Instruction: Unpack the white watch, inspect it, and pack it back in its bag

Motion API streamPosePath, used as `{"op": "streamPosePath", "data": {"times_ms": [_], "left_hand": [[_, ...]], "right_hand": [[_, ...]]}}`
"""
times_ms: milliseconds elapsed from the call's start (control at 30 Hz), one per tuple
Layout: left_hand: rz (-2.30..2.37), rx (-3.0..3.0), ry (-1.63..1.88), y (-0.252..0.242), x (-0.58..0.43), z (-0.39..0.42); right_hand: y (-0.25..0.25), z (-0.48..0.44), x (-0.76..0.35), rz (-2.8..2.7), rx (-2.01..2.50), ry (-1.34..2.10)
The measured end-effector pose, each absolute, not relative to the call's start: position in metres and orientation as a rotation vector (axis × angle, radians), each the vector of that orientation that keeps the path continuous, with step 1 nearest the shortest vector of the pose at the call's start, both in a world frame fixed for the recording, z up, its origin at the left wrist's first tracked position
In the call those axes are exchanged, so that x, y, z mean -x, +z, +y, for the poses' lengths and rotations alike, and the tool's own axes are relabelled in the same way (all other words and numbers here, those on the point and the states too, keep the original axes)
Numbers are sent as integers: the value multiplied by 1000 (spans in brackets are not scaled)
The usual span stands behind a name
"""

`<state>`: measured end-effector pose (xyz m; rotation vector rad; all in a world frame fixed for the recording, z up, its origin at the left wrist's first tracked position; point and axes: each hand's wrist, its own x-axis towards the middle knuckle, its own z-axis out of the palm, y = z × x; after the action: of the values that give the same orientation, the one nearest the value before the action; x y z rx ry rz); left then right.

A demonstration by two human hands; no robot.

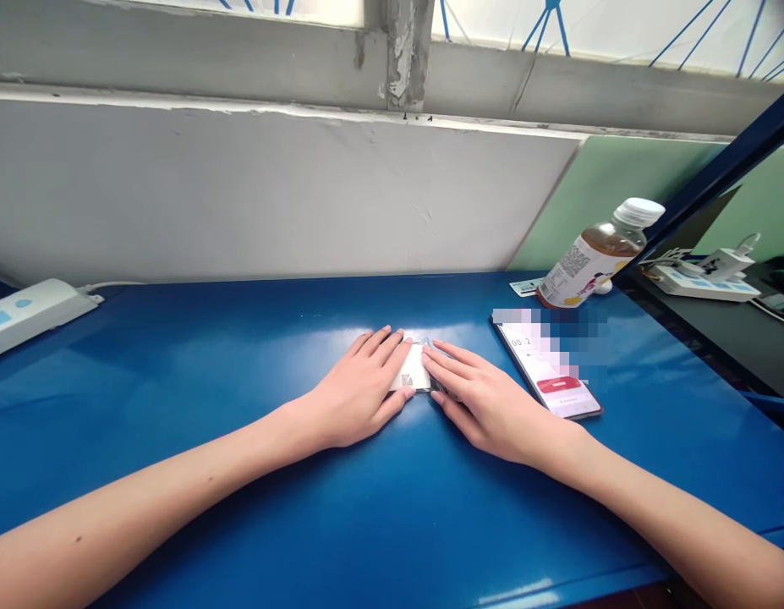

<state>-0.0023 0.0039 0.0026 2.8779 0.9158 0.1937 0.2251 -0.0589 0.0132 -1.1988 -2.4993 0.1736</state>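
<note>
A small flat white packet or card [414, 372] with a printed square code lies on the blue tabletop. My left hand [366, 385] rests flat over its left part, fingers stretched out. From the other side, my right hand [480, 393] lies with extended fingers on its right edge. Between the two hands only a strip of the white thing shows; the rest is covered, so its exact kind is unclear. To the right of my right hand lies a phone [547, 372] with its screen lit.
A drink bottle [594, 258] with a white cap stands at the back right, near a small printed card [524, 288]. A white power strip [40, 313] sits at the far left, another power strip [709, 283] on the dark surface at right. A wall [271, 194] borders the blue table [194, 364].
</note>
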Motion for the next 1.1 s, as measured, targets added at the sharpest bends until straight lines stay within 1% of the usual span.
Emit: {"op": "streamPosePath", "data": {"times_ms": [67,133,300,400,533,667,733,1100], "left_hand": [[917,-2880,182,2,2,4],[919,-2880,169,2,2,5],[914,-2874,169,3,2,4],[918,-2864,168,4,2,3],[923,-2865,133,5,2,3],[924,-2863,152,5,2,4],[922,-2860,163,5,1,4],[911,-2849,200,3,4,4]], "right_hand": [[16,-59,-222,-2519,1203,76],[19,-59,-220,-2506,1217,54],[21,-57,-216,-2387,1292,330],[19,-54,-211,-2307,1339,371],[13,-52,-202,-2337,1335,209],[6,-56,-196,-2350,1363,-229],[3,-58,-196,-2345,1387,-377],[1,-56,-202,-2318,1290,-512]]}}
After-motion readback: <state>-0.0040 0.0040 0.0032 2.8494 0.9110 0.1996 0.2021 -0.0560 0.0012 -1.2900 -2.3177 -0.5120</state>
